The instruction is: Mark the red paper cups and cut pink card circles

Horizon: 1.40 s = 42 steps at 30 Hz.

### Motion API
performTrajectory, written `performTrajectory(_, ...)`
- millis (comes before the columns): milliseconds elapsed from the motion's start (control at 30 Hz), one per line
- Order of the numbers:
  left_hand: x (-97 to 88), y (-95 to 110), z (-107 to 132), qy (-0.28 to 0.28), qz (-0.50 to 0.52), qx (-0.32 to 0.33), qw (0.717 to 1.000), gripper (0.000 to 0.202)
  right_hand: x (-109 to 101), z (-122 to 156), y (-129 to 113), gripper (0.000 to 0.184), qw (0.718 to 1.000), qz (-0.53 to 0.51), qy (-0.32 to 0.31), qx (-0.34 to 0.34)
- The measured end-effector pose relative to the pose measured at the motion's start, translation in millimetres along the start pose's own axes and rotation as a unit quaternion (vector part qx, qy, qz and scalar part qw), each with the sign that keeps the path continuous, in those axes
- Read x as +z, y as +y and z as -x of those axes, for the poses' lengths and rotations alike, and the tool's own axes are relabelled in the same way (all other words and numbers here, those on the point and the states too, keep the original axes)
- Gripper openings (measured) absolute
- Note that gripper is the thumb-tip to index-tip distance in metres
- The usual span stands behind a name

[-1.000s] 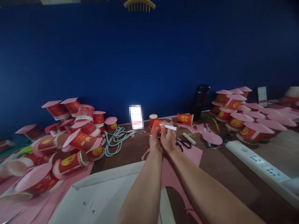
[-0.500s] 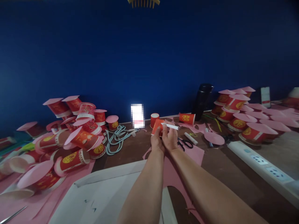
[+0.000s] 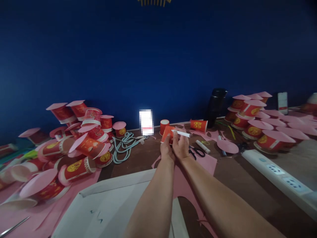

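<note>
Near the middle of the table, my left hand (image 3: 166, 148) is wrapped round a red paper cup (image 3: 168, 132), which lies tilted in the fingers. My right hand (image 3: 180, 147) grips a white marker pen (image 3: 182, 134), its tip end pointing left at the cup's side. Both hands are close together, almost touching. Just behind them an upright red paper cup (image 3: 164, 127) shows its white rim. Another red cup (image 3: 198, 125) with gold print lies on its side to the right. Black-handled scissors (image 3: 198, 152) and a glue stick (image 3: 203, 146) lie right of my right hand.
Red cups with pink paper discs are piled at left (image 3: 89, 148) and stand in rows at right (image 3: 255, 130). A pale blue cable (image 3: 122, 150), black bottle (image 3: 216, 107), white power strip (image 3: 274, 178), white box (image 3: 104, 205) and pink paper scraps (image 3: 184, 185) surround my arms.
The whole view has shifted very slightly. My hands keep nearly the same pose on the cup and the marker pen.
</note>
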<state>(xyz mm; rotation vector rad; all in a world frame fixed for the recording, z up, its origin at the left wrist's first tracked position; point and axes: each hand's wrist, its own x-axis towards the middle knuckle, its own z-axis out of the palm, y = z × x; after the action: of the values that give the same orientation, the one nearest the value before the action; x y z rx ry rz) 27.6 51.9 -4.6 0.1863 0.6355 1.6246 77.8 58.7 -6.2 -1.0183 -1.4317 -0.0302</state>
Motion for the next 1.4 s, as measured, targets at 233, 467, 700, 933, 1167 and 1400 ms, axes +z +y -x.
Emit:
performTrajectory(233, -0.2, 1.2, -3.1, -0.016, 0.051, -0.036, 0.998, 0.020, -0.6, -2.1, 5.3, 0.029, 0.997, -0.001, 0.024, 0.079)
performTrajectory(467, -1.1, 7.1, -5.3, 0.013, 0.086, 0.014, 0.996, 0.012, -2.6, -8.2, 30.8, 0.031, 0.970, 0.018, 0.106, 0.219)
performTrajectory(700, 0.3, 11.7, -0.8, 0.033, 0.088, 0.005, 0.996, 0.011, 1.7, -6.4, 40.4, 0.039, 0.967, 0.017, 0.127, 0.220)
performTrajectory(933, 1.7, 14.3, 1.6, 0.039, 0.104, -0.013, 0.994, 0.011, 2.9, -5.5, 39.7, 0.038, 0.968, 0.017, 0.133, 0.211)
performTrajectory(1167, 5.0, 16.1, 4.1, 0.046, 0.106, -0.018, 0.993, 0.007, 3.0, -6.0, 37.3, 0.035, 0.968, 0.014, 0.123, 0.216)
performTrajectory(1400, 0.0, 13.7, -0.1, 0.029, 0.097, -0.004, 0.995, 0.010, 0.5, -6.8, 34.9, 0.031, 0.972, 0.006, 0.104, 0.211)
